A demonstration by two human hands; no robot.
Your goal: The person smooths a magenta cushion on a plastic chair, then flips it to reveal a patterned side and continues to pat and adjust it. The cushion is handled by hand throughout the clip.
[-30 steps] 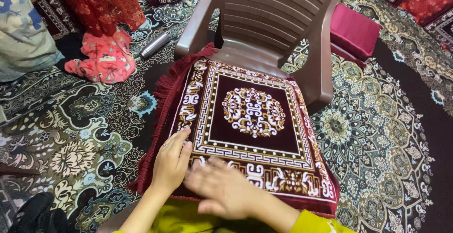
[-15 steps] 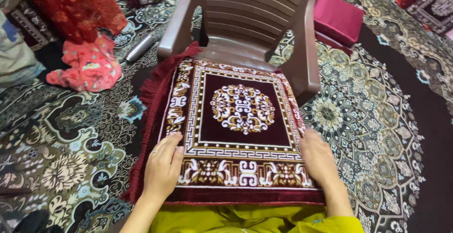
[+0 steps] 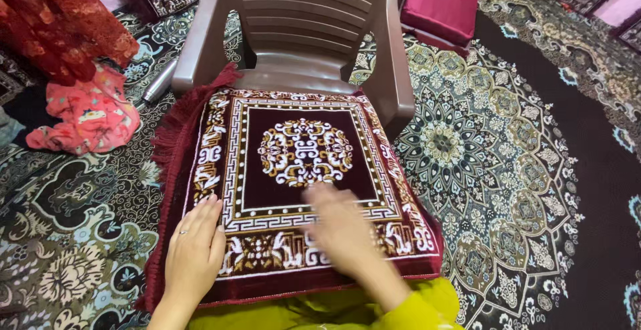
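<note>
— Maroon velvet, is it?
— Yes, a square woven cushion cover [image 3: 294, 183] with a white-gold medallion and fringed edge, lying on the brown plastic chair [image 3: 300, 29].
— And the hands?
— Left hand [image 3: 193, 256] flat, fingers spread, pressing the near-left border. Right hand [image 3: 347, 230] open, blurred, over the front border; neither grasps anything.

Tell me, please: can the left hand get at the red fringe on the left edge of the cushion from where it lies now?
Probably yes. The left hand lies flat on the cushion near its left border, and the red fringe hangs just beside it with nothing lying between them.
</note>
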